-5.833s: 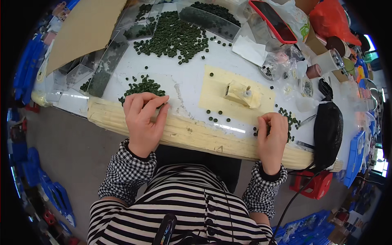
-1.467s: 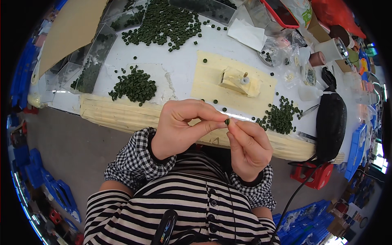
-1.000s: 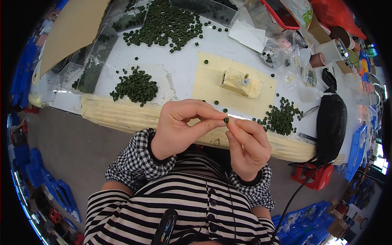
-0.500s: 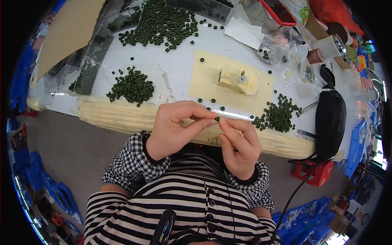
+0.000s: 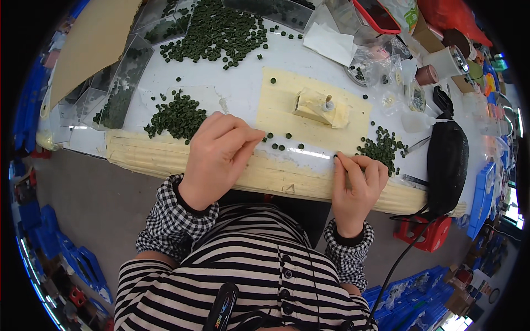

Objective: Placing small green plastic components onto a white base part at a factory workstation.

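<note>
The left hand (image 5: 218, 151) lay over the front edge of the white table (image 5: 243, 83), fingers drawn close together and reaching toward a few loose green discs (image 5: 279, 146) on the pale yellow mat (image 5: 281, 105); whether a disc sat under the fingertips could not be told. Just left of that hand was a small heap of green discs (image 5: 176, 113), and a much larger spread of green discs (image 5: 218, 30) lay farther back on the table. The right hand (image 5: 358, 185) rested at the table's padded front edge (image 5: 143, 157), fingers curled narrow, with thumb and forefinger pinched on what looked like a small dark piece (image 5: 335, 157), too small to make out. Just beyond that hand was another little pile of green discs (image 5: 381, 148). A small yellowish block with a peg (image 5: 320, 106) stood in the middle of the mat. A black pouch (image 5: 447, 165) lay well to the right, near the table's end.
</note>
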Action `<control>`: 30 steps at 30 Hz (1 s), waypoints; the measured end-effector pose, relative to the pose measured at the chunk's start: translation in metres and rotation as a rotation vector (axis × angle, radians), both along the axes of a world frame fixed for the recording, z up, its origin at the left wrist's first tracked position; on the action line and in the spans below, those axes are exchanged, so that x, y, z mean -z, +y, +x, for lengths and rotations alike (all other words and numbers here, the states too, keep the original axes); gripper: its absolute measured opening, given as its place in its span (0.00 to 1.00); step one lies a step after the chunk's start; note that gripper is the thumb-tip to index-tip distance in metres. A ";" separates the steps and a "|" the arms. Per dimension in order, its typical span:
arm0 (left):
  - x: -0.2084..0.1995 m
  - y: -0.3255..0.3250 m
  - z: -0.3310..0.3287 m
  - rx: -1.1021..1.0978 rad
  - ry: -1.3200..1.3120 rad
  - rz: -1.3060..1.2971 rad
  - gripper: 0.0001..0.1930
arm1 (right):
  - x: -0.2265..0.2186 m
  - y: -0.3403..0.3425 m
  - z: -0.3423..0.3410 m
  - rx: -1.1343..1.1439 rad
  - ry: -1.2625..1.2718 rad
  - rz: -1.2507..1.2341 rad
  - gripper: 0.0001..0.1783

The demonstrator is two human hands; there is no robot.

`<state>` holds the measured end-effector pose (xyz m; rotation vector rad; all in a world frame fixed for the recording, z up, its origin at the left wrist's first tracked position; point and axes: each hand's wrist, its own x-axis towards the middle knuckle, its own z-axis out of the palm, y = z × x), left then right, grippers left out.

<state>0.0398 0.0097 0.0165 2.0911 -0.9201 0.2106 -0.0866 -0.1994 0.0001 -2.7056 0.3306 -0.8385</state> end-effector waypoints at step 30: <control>-0.010 0.025 0.010 -0.055 -0.171 0.296 0.09 | 0.003 0.011 0.006 -0.174 -0.114 0.235 0.13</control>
